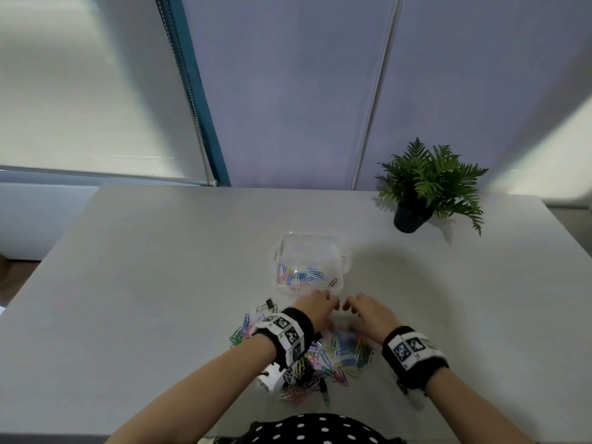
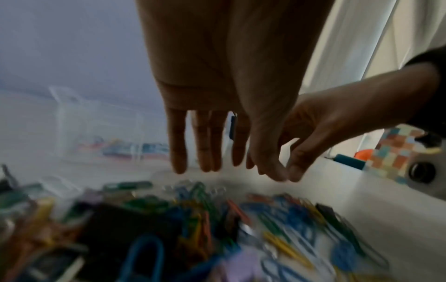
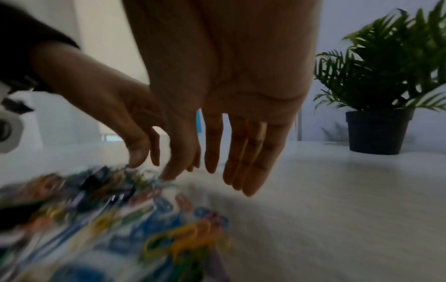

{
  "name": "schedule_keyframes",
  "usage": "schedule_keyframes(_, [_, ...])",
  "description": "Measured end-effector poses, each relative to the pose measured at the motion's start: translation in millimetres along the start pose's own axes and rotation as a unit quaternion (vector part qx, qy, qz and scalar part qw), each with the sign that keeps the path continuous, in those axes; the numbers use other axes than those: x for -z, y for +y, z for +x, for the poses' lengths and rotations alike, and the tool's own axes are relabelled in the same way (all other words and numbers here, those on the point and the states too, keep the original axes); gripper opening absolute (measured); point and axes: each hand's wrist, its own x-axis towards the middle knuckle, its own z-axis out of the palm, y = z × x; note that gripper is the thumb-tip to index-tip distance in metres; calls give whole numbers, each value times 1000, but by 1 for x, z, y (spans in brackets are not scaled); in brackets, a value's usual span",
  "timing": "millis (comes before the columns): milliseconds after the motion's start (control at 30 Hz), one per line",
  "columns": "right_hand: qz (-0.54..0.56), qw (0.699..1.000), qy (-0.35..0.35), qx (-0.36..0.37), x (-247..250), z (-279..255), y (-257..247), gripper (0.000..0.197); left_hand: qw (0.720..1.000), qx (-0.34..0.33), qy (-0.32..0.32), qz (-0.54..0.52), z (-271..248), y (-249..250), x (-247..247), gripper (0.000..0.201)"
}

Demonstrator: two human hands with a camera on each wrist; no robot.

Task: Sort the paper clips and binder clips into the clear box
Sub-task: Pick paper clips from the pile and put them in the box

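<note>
A clear box (image 1: pixel 309 248) stands open on the table with several coloured paper clips (image 1: pixel 299 274) in its near half. Just in front of it lies a mixed pile of paper clips (image 1: pixel 344 347), with a black binder clip (image 1: pixel 271 304) at its far left edge. My left hand (image 1: pixel 323 303) and right hand (image 1: pixel 355 305) hover side by side over the pile's far edge, close to the box. In the wrist views the left hand's fingers (image 2: pixel 205 145) and the right hand's fingers (image 3: pixel 243 156) hang straight down, holding nothing. The blurred pile (image 2: pixel 217 219) lies beneath them.
A potted fern (image 1: pixel 427 187) stands at the far right of the grey table (image 1: pixel 160 283). A wall and a blind rise behind the table's far edge. A colourful checked object (image 2: pixel 395 152) sits off to the right in the left wrist view.
</note>
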Motion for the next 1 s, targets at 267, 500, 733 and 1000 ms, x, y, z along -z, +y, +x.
schedule_keyframes(267, [17,998,44,-29,-41,-5,0,30,998,42,40,-25,14,16,-25,22])
schedule_keyframes(500, [86,993,42,-70,-30,3,1,13,993,54,-8,-109,22,4,-9,20])
schedule_keyframes(733, [180,980,46,-75,-25,2,9,15,989,22,14,-144,19,-13,-6,19])
schedule_keyframes(1000, [281,952,100,-75,-11,2,13,16,995,47,74,-37,4,-16,-7,22])
